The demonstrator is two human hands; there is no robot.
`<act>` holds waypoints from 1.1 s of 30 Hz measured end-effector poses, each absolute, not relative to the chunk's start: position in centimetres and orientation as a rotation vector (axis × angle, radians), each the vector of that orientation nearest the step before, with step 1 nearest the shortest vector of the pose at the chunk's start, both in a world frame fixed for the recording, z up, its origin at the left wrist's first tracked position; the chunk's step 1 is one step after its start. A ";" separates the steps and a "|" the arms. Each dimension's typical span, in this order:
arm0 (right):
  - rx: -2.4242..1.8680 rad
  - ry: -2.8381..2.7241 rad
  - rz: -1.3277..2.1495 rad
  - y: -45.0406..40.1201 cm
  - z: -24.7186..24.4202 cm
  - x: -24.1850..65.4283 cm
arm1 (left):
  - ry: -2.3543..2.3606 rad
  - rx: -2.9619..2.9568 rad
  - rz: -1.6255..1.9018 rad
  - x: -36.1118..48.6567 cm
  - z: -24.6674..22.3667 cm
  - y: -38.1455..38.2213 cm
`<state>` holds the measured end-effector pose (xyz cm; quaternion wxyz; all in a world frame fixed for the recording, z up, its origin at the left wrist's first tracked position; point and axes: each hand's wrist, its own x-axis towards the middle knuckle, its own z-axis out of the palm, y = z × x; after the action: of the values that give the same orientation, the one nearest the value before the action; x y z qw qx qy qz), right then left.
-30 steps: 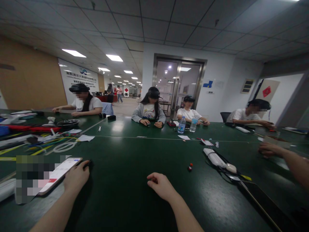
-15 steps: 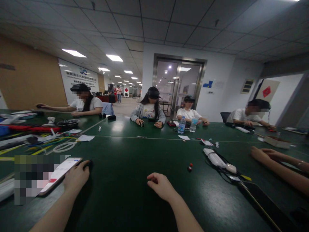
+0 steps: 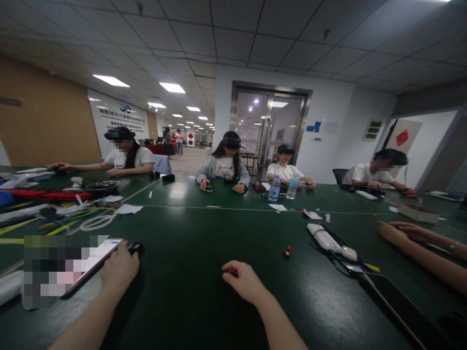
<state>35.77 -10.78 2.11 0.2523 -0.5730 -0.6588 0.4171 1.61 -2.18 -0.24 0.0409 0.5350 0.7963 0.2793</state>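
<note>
My left hand (image 3: 122, 266) is at the left, beside the right edge of a phone (image 3: 104, 253) with a lit screen. A small black object (image 3: 135, 248) is at its fingertips; whether the fingers grip it is hard to make out. My right hand (image 3: 243, 281) rests on the dark green table (image 3: 189, 253) with curled fingers, and nothing shows in it. To its right lies a small red and dark item (image 3: 287, 252).
White power strip (image 3: 323, 238) with black cables and a dark tablet-like slab (image 3: 404, 306) lie at right, near another person's forearms (image 3: 419, 243). Two bottles (image 3: 274, 189) stand farther back. Cables (image 3: 97, 222) clutter the left. Several people sit across.
My left hand has moved slightly right, and the black object at its fingers shows more. My right hand has stayed put. Across the table, a person's hand has shifted a small object.
</note>
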 end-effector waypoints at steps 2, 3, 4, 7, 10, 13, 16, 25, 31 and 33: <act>-1.573 -1.782 1.127 -10.9 2.2 35.6 | 2.409 1.812 0.753 4.4 -0.3 -2.8; -1.580 -1.780 1.108 -10.9 2.2 35.4 | 2.311 1.947 0.697 6.1 -0.4 -3.3; -1.582 -1.784 1.082 -11.0 2.2 35.3 | 2.158 2.043 0.667 7.9 -0.6 -4.0; -1.547 -1.851 0.999 -11.1 2.3 34.8 | 1.624 2.184 0.621 13.0 -1.2 -6.3; -1.459 -1.982 0.945 -11.3 2.6 34.6 | 1.257 2.281 0.591 15.6 -1.1 -8.4; -1.427 -2.045 0.879 -11.3 2.9 34.6 | 1.179 2.261 0.595 15.8 -0.7 -9.2; -1.432 -2.055 0.856 -11.4 2.7 34.5 | 1.165 2.228 0.593 15.2 -0.5 -9.0; -1.337 -1.904 0.709 -10.9 2.6 34.8 | 1.071 2.270 0.540 15.3 0.8 -9.2; -1.285 -1.321 0.593 -9.4 2.5 37.0 | 1.069 2.236 0.536 14.8 -0.2 -8.6; -1.252 -1.275 0.631 -9.3 2.3 37.1 | 1.058 2.229 0.539 14.8 -0.3 -8.5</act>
<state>37.09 -9.25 2.32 0.5835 -0.5366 -0.5463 0.2704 14.76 -8.51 -0.26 0.3031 0.8411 0.3993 0.2032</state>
